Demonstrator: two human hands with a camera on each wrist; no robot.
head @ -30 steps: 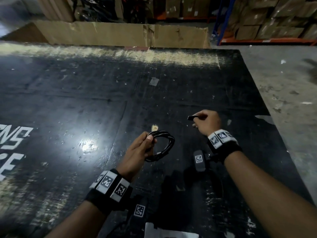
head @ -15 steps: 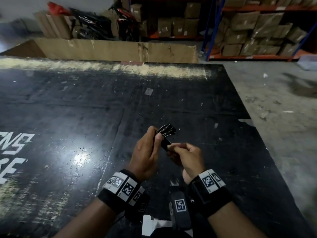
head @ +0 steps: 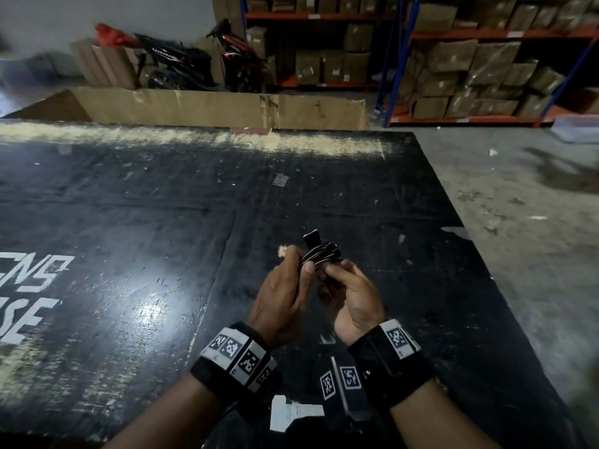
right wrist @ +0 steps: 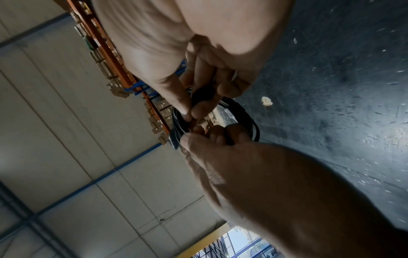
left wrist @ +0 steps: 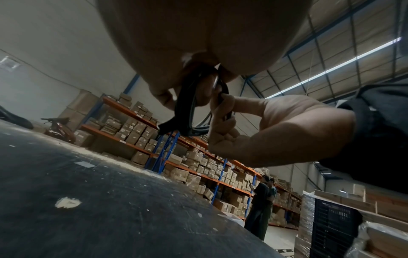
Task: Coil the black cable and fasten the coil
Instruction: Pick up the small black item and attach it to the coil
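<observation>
Coil of black cable sits lifted clear of the dark surface, pinched between both hands at chest height, which I read as keeping the loops from spreading while a fastener goes on. My left hand has thumb and fingers curled round one side of the bundle, squeezing the loops flat together. My right hand pinches the opposite side with thumb and forefinger; in the left wrist view its fingertips press on a dark strand, though I cannot tell whether that is the cable's tail or a strap. A flat black tab sticks up above the loops, probably the free end of a tie, held upward so it can be drawn round. The right wrist view shows the loops forming a small ring hanging between the two grips. Coiling looks finished; fastening does not, since nothing visibly cinches the bundle yet. A pale scrap lies on the surface just beyond my hands.
</observation>
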